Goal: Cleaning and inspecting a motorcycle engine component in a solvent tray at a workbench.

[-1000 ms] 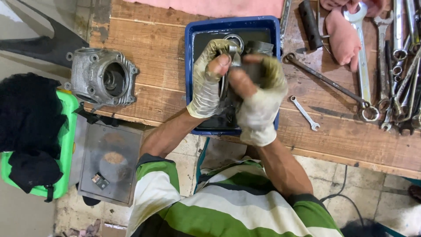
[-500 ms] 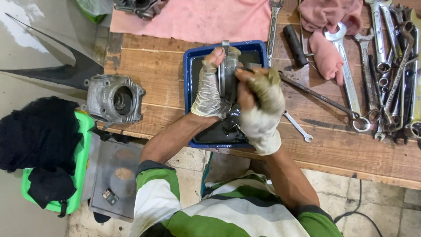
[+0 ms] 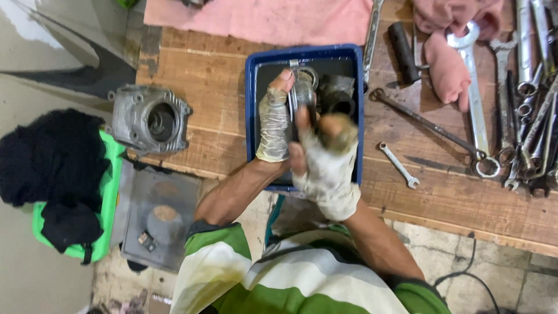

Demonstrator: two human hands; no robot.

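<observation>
L hand (image 3: 274,125) is clamped round a metal part (image 3: 303,93), thumb up its side; part sits upright betw. both hands, just over the blue tray (image 3: 251,87). R hand (image 3: 325,160) is closed against the part's lower end, blurred, so I can't tell what it pinches. I judge I'm mid-scrub or twist on it; next move needs L grip firm. Desk (image 3: 203,81) carries a cylinder (image 3: 151,121) to the left, spanners (image 3: 474,99) right.

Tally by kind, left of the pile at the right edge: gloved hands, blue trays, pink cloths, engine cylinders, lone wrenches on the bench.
Gloved hands: 2, left hand, right hand
Blue tray: 1
Pink cloths: 2
Engine cylinder: 1
Lone wrenches: 3
Total: 9
</observation>
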